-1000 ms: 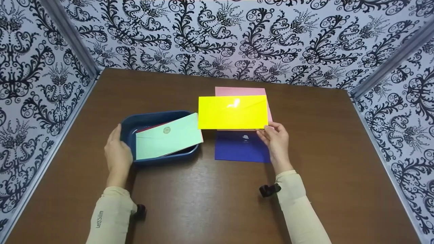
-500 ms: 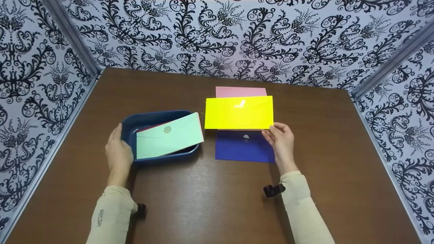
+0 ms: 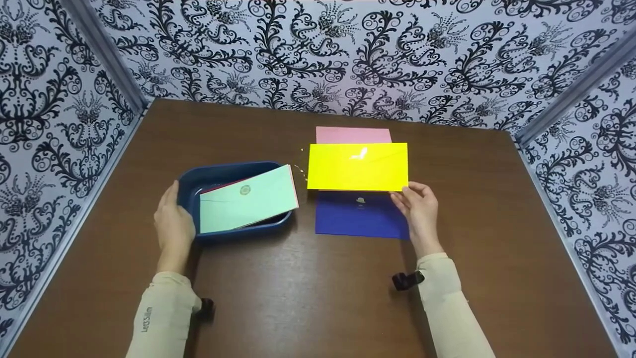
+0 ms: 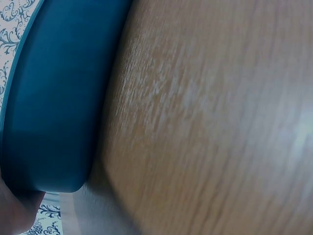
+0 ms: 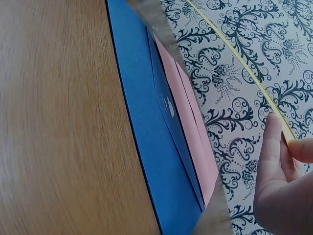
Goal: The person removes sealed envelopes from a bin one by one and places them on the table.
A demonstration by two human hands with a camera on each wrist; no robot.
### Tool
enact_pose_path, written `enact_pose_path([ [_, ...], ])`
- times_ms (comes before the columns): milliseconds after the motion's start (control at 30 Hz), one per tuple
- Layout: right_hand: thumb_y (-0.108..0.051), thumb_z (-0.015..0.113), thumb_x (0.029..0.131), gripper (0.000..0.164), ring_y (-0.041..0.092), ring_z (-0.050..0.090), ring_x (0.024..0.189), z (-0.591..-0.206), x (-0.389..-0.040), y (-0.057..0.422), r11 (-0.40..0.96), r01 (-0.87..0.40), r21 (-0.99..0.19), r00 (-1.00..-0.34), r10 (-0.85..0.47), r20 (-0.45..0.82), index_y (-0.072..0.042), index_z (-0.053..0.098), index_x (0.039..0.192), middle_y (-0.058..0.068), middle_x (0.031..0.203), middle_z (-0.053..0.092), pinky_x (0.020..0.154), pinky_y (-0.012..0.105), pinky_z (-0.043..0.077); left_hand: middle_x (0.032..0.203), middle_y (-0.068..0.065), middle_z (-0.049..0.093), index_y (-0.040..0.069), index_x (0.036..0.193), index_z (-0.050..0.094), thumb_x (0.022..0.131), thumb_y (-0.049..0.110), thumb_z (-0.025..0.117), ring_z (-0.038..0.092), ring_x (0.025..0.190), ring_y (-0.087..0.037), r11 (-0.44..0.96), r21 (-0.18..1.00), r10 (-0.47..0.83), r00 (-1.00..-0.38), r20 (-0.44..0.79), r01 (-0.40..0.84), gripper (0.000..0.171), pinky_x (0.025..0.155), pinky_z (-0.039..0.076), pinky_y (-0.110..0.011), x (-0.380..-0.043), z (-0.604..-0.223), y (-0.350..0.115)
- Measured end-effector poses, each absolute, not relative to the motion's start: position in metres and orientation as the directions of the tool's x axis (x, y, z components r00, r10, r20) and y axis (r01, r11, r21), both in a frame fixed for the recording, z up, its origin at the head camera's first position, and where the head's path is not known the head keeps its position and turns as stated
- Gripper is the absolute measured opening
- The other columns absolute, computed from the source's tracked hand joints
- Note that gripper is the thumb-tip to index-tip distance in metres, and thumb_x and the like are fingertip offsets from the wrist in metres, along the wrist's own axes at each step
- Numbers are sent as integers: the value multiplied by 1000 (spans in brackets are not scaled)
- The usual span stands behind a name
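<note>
My right hand [image 3: 420,211] pinches a bright yellow envelope [image 3: 357,169] at its near right corner, between thumb and fingers. From the right wrist view, the yellow envelope [image 5: 244,63] appears as a thin edge raised off the table. Under it, partly covered, lie a pink envelope [image 3: 353,134] and a blue envelope [image 3: 360,216] with a small hat mark. My left hand [image 3: 174,219] rests against the left end of a dark blue plastic basin [image 3: 221,171], fingers along its outer wall; the thumb is hidden. A mint-green envelope [image 3: 248,201] with a round seal lies tilted inside the basin.
A red edge [image 3: 213,188] shows beneath the mint-green envelope in the basin. Brown wooden tabletop [image 3: 298,298] extends around everything. Patterned panels [image 3: 318,54] stand along the back and both sides.
My right hand has carried the yellow envelope rightward, away from the basin and farther over the pink and blue envelopes. My left hand and the basin have stayed about where they were.
</note>
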State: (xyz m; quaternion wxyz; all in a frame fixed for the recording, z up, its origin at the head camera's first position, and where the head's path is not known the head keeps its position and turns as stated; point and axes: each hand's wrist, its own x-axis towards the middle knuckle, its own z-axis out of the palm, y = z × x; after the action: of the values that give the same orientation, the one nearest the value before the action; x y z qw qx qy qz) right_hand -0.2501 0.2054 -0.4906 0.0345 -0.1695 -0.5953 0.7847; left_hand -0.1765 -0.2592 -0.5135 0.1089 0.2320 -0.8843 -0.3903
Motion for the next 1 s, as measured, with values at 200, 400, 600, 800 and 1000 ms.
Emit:
enact_pose_path([
  [200, -3, 57, 98, 12, 13, 72, 79, -492, -249, 211, -298, 141, -944, -940, 258, -222, -6, 50, 108, 2, 94, 65, 88, 30, 60, 163, -17, 30, 13, 159, 27, 102, -1, 29, 33, 147, -42, 589, 742, -496, -868, 17, -322, 59, 120, 29, -55, -176, -513, -259],
  [400, -2, 57, 98, 13, 12, 73, 76, -493, -249, 217, -300, 131, -945, -940, 265, -214, -5, 50, 108, -1, 89, 67, 87, 30, 61, 162, -17, 32, 12, 158, 29, 101, -1, 29, 34, 147, -40, 591, 743, -503, -864, 33, -316, 58, 121, 29, -53, -174, -514, -259],
  [600, -2, 56, 98, 12, 11, 72, 75, -494, -250, 221, -316, 132, -940, -933, 280, -225, -6, 50, 108, 0, 90, 66, 84, 28, 61, 162, -17, 32, 12, 158, 29, 101, -1, 29, 33, 147, -40, 589, 743, -504, -863, 29, -319, 58, 121, 29, -54, -174, -515, -260],
  [800, -2, 55, 99, 12, 11, 71, 73, -494, -252, 227, -319, 132, -939, -927, 296, -231, -6, 49, 108, 1, 93, 64, 83, 27, 61, 162, -17, 31, 12, 158, 29, 101, -1, 29, 33, 147, -40, 589, 741, -504, -863, 24, -324, 58, 121, 29, -54, -174, -514, -260],
  [1000, -3, 57, 98, 13, 11, 70, 73, -494, -252, 235, -332, 140, -933, -919, 307, -248, -6, 50, 109, 1, 92, 64, 83, 26, 61, 163, -17, 31, 13, 158, 28, 101, -1, 29, 32, 148, -40, 579, 749, -504, -863, 17, -324, 59, 121, 29, -54, -176, -514, -259],
])
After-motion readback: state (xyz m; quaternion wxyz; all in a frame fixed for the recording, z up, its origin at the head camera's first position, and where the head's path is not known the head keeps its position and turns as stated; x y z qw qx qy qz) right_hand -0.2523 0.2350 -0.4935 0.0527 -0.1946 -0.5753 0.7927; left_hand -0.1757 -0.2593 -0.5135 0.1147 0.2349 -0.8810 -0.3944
